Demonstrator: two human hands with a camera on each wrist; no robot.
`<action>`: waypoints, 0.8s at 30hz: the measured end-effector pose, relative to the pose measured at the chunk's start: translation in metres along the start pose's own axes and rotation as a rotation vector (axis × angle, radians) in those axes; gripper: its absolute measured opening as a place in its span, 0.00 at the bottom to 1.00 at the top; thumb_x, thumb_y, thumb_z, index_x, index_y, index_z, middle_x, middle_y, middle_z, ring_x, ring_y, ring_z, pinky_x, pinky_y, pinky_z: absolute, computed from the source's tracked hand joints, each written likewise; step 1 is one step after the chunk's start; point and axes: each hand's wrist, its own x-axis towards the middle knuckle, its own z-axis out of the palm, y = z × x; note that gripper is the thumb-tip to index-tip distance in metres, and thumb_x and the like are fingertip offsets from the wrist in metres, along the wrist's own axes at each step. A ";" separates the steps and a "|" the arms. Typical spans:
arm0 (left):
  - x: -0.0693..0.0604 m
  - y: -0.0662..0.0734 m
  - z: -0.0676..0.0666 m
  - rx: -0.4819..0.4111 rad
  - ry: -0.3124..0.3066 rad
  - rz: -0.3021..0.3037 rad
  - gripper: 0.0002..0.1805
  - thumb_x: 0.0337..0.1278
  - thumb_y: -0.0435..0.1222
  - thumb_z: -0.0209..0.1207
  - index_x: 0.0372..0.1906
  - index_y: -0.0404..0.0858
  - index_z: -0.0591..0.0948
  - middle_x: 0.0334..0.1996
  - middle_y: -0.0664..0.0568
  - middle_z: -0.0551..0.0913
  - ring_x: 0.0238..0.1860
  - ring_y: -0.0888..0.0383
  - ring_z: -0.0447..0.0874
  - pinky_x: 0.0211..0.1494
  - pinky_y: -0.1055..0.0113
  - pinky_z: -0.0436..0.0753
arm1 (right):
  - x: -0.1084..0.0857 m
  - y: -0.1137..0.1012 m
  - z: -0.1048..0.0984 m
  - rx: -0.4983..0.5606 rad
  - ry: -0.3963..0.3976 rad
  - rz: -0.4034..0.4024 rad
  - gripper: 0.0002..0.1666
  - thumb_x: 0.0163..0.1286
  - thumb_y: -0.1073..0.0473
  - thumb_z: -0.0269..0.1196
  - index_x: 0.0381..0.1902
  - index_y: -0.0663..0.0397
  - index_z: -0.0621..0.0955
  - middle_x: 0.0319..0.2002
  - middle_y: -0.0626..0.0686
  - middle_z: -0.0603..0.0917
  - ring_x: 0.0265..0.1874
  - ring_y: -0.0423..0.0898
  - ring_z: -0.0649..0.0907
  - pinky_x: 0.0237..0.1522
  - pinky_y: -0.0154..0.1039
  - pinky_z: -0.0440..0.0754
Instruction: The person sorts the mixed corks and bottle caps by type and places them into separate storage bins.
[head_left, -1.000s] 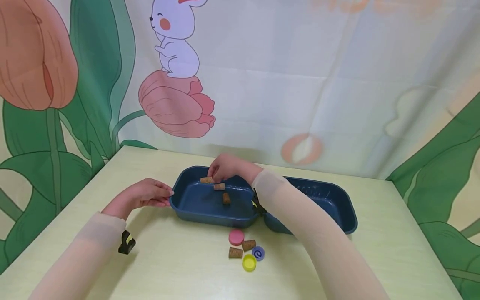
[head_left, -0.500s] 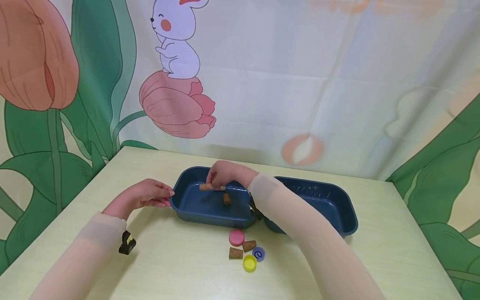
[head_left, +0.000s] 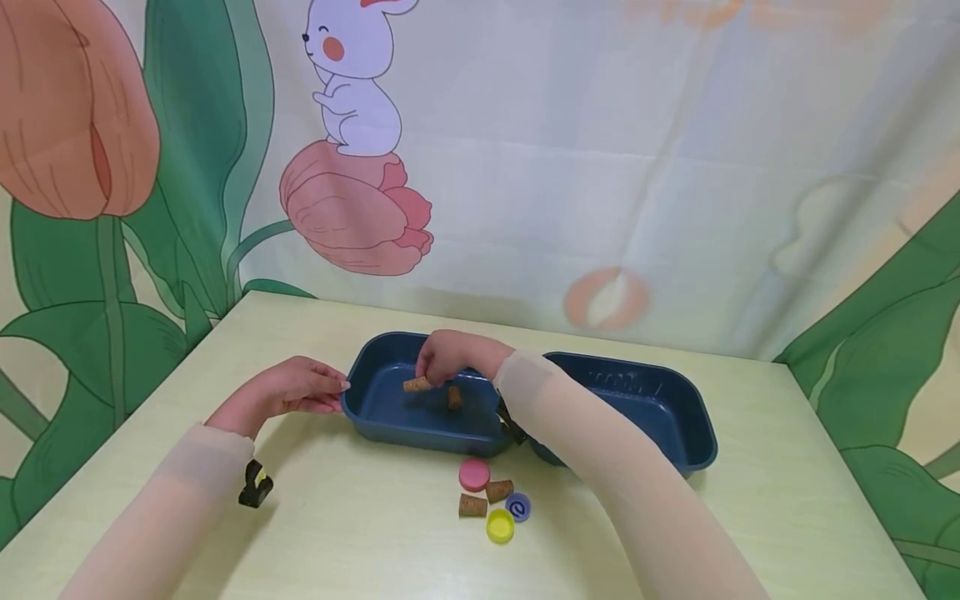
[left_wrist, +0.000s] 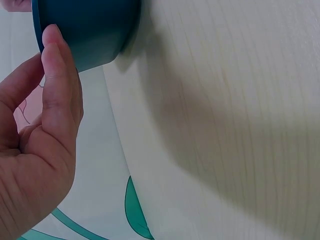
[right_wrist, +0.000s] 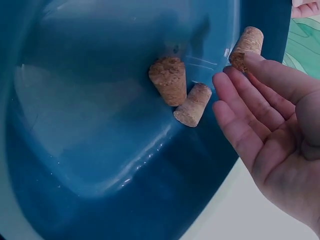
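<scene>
In the head view, my left hand holds the left end of a dark blue rectangular tray. The left wrist view has its fingers against the tray's outer wall and the thumb at the rim. Inside that tray, my right hand pinches a light cork between thumb and fingertips, above the tray's bottom. Two more corks lie close together below it: a darker tapered cork and a paler cork. The paler one is hidden by the hand in the head view.
A second blue tray stands on the right, partly behind the right forearm. On the table in front are a pink cap, a yellow cap, a purple cap and two corks. A printed curtain hangs behind.
My right hand has moved toward the near side inside the left tray, carrying the cork with it and covering the paler cork. The left hand has stayed at the tray's end.
</scene>
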 end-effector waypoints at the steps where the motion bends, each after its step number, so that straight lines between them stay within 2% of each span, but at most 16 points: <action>1: 0.000 0.000 0.000 -0.001 0.001 0.000 0.23 0.77 0.35 0.54 0.64 0.20 0.71 0.28 0.56 0.88 0.29 0.67 0.87 0.40 0.74 0.89 | 0.000 -0.001 0.000 -0.005 -0.002 0.000 0.11 0.71 0.67 0.63 0.49 0.61 0.87 0.35 0.52 0.84 0.31 0.42 0.76 0.33 0.28 0.75; 4: -0.001 0.001 0.000 0.000 0.002 0.001 0.23 0.77 0.35 0.54 0.64 0.20 0.71 0.28 0.56 0.88 0.29 0.67 0.87 0.39 0.75 0.89 | -0.001 -0.002 0.002 -0.009 -0.014 0.006 0.12 0.71 0.67 0.62 0.49 0.62 0.87 0.38 0.55 0.86 0.31 0.41 0.77 0.35 0.29 0.77; 10: -0.002 0.002 0.001 -0.002 0.002 -0.003 0.22 0.77 0.35 0.54 0.63 0.20 0.72 0.27 0.56 0.88 0.29 0.67 0.87 0.40 0.74 0.89 | -0.001 -0.004 0.007 -0.023 -0.041 0.009 0.12 0.73 0.67 0.61 0.51 0.62 0.86 0.42 0.57 0.88 0.32 0.40 0.78 0.45 0.36 0.85; 17: -0.003 0.001 0.000 -0.006 -0.001 0.006 0.22 0.77 0.35 0.54 0.63 0.20 0.72 0.27 0.56 0.88 0.29 0.67 0.87 0.40 0.74 0.89 | 0.003 -0.004 0.010 -0.054 -0.055 0.016 0.12 0.73 0.67 0.62 0.50 0.61 0.87 0.37 0.51 0.84 0.32 0.40 0.77 0.36 0.31 0.79; 24: -0.002 0.000 0.000 -0.010 -0.001 0.002 0.23 0.76 0.35 0.54 0.63 0.20 0.72 0.27 0.56 0.88 0.29 0.66 0.88 0.40 0.74 0.89 | 0.008 -0.002 0.014 -0.071 -0.085 0.017 0.13 0.72 0.67 0.62 0.52 0.61 0.87 0.49 0.59 0.89 0.33 0.39 0.79 0.38 0.31 0.81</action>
